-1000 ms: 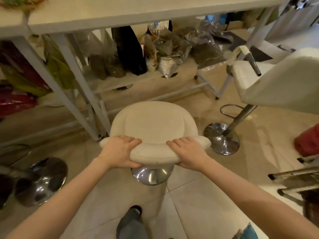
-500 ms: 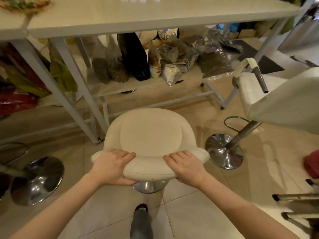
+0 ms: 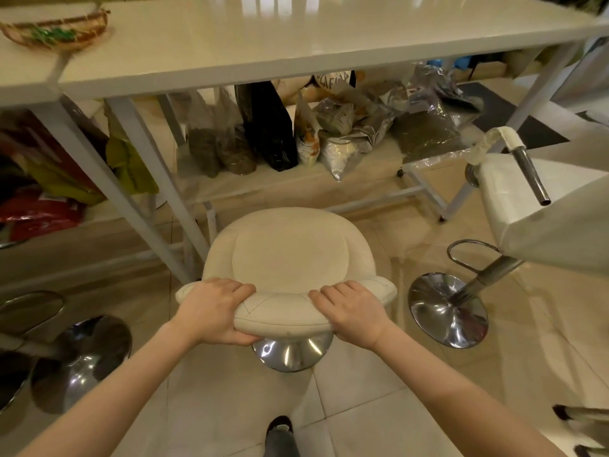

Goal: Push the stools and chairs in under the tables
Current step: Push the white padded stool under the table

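Head view: you had the step of pushing the round cream upholstered stool (image 3: pixel 290 258) under the white glossy table (image 3: pixel 296 37) in hand. The stool stood just ahead of your hands, its seat short of the table edge. Your left hand (image 3: pixel 214 311) and right hand (image 3: pixel 352 313) were each clamped on the low padded backrest, fingers curled over its top, both arms extended forward. The next move called for a straight forward push, steering its chrome disc base (image 3: pixel 291 354) clear of the white table leg (image 3: pixel 151 189) ahead-left.
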### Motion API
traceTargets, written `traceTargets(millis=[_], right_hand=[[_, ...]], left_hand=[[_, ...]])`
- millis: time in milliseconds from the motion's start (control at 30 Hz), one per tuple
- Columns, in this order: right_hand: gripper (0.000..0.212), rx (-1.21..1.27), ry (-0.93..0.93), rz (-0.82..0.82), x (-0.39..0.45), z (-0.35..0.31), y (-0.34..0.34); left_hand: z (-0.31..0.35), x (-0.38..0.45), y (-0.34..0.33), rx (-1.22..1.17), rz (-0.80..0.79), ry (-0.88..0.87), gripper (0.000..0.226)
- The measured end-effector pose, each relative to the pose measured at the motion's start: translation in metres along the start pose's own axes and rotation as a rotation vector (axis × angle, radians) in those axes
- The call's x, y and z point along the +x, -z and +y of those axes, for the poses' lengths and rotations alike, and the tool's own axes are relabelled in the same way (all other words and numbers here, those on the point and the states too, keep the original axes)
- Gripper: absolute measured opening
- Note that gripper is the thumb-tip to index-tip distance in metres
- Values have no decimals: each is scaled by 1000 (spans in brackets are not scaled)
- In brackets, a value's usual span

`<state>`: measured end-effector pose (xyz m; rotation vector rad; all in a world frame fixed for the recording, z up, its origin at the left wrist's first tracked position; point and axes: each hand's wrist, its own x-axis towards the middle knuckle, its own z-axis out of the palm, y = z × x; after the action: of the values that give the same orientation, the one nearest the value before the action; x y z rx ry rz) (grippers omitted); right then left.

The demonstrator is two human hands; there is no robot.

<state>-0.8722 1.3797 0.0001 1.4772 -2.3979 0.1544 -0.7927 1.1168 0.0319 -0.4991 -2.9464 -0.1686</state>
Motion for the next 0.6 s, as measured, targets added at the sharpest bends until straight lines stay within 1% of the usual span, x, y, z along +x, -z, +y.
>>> traceTargets(millis=[600], right_hand=[[36,-17,27,5,113,86,-43]], left_hand=[[-104,96,-13,68,-19,38,66]])
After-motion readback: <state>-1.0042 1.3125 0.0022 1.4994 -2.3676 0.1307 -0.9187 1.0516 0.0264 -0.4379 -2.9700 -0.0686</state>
